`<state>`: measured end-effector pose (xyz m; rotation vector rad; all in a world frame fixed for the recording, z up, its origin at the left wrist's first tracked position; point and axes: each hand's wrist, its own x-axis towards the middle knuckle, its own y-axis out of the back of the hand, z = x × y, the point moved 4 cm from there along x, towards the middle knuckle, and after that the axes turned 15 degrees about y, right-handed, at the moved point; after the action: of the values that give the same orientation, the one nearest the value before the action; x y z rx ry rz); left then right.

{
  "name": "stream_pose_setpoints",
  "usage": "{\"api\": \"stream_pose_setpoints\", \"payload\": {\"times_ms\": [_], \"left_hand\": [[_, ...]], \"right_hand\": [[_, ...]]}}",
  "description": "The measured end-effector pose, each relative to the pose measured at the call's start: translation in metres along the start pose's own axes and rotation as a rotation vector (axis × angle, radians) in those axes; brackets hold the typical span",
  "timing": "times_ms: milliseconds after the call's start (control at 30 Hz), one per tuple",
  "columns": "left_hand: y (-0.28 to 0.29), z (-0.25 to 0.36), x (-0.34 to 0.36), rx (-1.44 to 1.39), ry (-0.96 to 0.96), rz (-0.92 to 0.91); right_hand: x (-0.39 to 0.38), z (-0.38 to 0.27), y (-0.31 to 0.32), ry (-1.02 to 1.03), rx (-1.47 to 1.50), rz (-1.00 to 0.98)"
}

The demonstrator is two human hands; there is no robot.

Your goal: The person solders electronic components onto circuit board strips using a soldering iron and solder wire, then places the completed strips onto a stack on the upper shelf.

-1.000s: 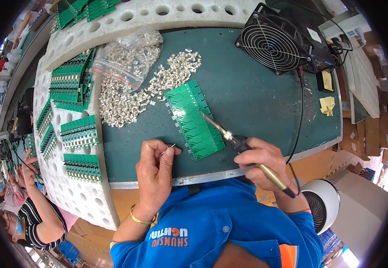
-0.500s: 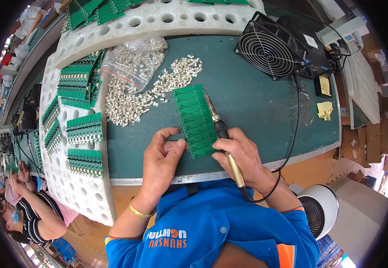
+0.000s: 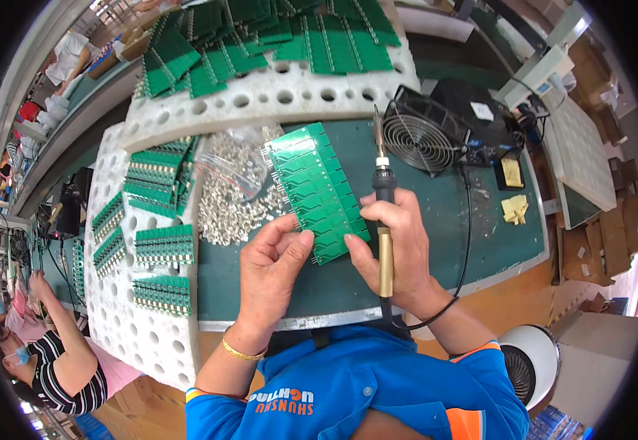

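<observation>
My left hand (image 3: 275, 268) grips the left edge of a green circuit board panel (image 3: 315, 183) near its lower end, with pins along that edge. My right hand (image 3: 399, 253) holds a soldering iron (image 3: 382, 169) upright, tip pointing away from me, and its thumb presses on the board's lower right. The panel is raised toward me. Behind it lie a pile of small silver components (image 3: 227, 220) and an open-looking clear bag (image 3: 231, 161) of more. Assembled boards (image 3: 162, 290) rest on white perforated foam (image 3: 106, 308) at my left.
Bare panels (image 3: 260, 37) lie on foam across the back. A black fan unit (image 3: 418, 143), yellow sponge (image 3: 511, 173) and yellow cloth (image 3: 514, 211) sit right on the bench (image 3: 502, 249). The iron's cable loops by my right wrist. A co-worker (image 3: 62, 352) is at the lower left.
Both hands have come together at the panel and lifted it from the bench. The iron has swung from pointing at the board to upright at its right. The view has shifted toward the back.
</observation>
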<state>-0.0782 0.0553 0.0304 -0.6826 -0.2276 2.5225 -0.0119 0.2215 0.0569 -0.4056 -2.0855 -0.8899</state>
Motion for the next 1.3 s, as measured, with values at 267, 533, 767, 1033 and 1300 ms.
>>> {"api": "stream_pose_setpoints", "payload": {"times_ms": [267, 533, 767, 1033, 1300], "left_hand": [[0.004, 0.024, 0.007, -0.129, -0.175, 0.024], [-0.002, 0.061, 0.020, -0.212, -0.328, 0.033], [-0.009, 0.076, 0.027, -0.203, -0.283, -0.015], [-0.006, 0.071, 0.044, -0.281, -0.227, -0.098], [-0.004, 0.069, 0.047, -0.296, -0.233, -0.145]], "right_hand": [[0.027, 0.003, -0.022, -0.128, 0.139, 0.031], [0.054, 0.010, -0.029, -0.272, 0.377, 0.147], [0.074, 0.008, -0.022, -0.155, 0.271, 0.209], [0.072, 0.022, -0.028, -0.295, 0.382, 0.149], [0.067, 0.029, -0.034, -0.246, 0.325, 0.085]]}}
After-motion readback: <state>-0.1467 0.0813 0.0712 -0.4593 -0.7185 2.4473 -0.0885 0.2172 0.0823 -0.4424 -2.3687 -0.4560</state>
